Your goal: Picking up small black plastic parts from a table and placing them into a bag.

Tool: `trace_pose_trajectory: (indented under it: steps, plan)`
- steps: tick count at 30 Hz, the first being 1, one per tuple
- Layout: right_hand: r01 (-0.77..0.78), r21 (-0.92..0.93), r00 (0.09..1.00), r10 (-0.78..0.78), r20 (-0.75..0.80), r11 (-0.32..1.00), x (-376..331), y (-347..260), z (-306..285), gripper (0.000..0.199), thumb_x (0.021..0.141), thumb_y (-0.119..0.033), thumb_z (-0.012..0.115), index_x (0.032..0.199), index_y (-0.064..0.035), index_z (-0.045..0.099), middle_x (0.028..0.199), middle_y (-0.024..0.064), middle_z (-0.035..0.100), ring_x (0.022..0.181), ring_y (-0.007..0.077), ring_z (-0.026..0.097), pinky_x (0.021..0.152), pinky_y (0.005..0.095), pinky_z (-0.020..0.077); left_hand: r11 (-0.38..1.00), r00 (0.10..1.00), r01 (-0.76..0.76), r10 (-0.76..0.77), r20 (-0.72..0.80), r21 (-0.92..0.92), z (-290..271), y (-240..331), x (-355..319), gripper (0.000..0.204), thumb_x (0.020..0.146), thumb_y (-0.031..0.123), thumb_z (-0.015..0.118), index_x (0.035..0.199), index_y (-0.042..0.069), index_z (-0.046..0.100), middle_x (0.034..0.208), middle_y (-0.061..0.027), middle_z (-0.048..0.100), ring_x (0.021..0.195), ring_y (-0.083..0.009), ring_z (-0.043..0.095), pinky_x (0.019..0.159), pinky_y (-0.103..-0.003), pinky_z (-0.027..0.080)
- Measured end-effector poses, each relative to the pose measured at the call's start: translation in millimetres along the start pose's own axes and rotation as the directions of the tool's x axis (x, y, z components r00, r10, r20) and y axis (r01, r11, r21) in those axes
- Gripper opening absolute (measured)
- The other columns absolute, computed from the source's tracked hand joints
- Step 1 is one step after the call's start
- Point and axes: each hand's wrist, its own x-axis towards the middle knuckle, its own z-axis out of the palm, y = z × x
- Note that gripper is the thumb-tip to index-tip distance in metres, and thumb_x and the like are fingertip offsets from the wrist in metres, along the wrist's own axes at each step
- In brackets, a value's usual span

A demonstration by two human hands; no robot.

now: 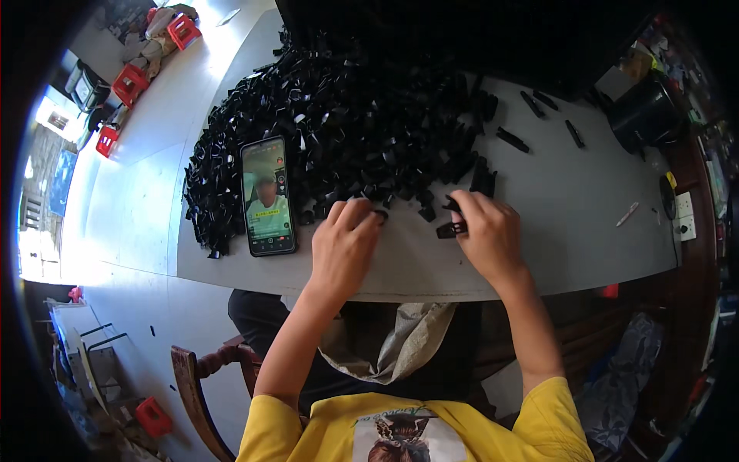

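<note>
The right hand (489, 235) pinches a small black clip (451, 229) — light, hard, best held by its sides. The left hand (344, 242) curls over the pile (346, 131) — grip hidden.

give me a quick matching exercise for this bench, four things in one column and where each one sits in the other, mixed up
Things:
1. phone
2. pen
3. black pot
4. right hand

Places:
a. far right end of the table, beyond the loose clips
b. lying alone on bare table near the right edge
c. propped against the left side of the black pile, screen lit
d. at the pile's near edge, holding a black piece

Pairs: 1-c, 2-b, 3-a, 4-d
</note>
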Motion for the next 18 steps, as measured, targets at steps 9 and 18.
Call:
trace_pose_trajectory:
  steps: [9, 18]
  plan:
    - [-0.326, 0.799, 0.939, 0.274, 0.209, 0.505, -36, -45, -37, 0.024, 0.086, -0.017, 0.068, 0.096, -0.0003, 0.053, 0.086, 0.0027, 0.056, 0.075, 0.0083, 0.053, 0.067, 0.0230, 0.0424, 0.715, 0.992, 0.104, -0.125, 0.020, -0.692, -26, 36, -27, 0.022, 0.069, -0.009, 0.073, 0.087, 0.000, 0.064, 0.095, -0.0119, 0.065, 0.083, -0.0230, 0.067, 0.071, -0.030, 0.054]
    - [-0.094, 0.748, 0.992, -0.001, 0.125, 0.657, -35, -47, -47, 0.025, 0.084, -0.013, 0.070, 0.104, 0.0004, 0.062, 0.083, 0.0122, 0.065, 0.069, 0.0214, 0.062, 0.063, 0.0290, 0.0478, 0.674, 0.993, 0.069, -0.114, -0.011, -0.736, -50, 41, -31, 0.021, 0.066, -0.008, 0.075, 0.081, 0.001, 0.064, 0.094, -0.0136, 0.068, 0.082, -0.0226, 0.067, 0.073, -0.029, 0.052]
